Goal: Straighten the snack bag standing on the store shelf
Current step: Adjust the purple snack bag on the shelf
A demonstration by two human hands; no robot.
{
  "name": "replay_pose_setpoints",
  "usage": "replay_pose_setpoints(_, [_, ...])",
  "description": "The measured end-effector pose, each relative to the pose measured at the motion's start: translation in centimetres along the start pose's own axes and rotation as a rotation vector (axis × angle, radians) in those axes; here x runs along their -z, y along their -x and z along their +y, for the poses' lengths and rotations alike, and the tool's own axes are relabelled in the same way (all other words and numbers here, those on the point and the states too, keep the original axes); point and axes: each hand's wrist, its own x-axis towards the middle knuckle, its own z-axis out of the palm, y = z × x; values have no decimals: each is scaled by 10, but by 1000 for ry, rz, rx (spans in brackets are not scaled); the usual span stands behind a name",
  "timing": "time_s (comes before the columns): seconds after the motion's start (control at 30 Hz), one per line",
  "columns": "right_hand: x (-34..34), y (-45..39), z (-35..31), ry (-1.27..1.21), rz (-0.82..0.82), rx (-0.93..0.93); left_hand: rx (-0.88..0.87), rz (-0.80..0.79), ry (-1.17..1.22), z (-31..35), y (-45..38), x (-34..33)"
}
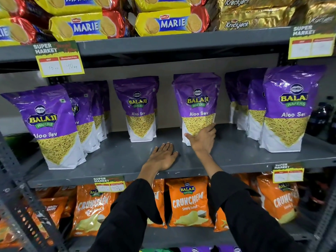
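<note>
Glossy purple pouch (197,99) under right hand (202,138)

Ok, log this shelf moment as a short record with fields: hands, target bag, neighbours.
target: purple Aloo Sev snack bag, standing upright on the grey metal shelf
right hand: grip on the bag's lower front, fingers around its right edge
left hand: open, palm flat on the shelf, touching no bag
neighbours: matching purple bag to the left, standing apart
below: orange Crunchem chip bags
</note>
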Motion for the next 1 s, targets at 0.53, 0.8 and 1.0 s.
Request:
replay_pose_setpoints(0.53, [35, 49, 18, -70, 44, 48, 27, 3, -16, 0, -5, -2])
replay_pose_setpoints(0.8, [45, 63, 25, -27, 88, 60, 33, 11, -21, 0, -5, -3])
replay_pose_setpoints(1.0, [45, 66, 24, -12, 143, 51, 28, 19, -28, 2, -5, -2])
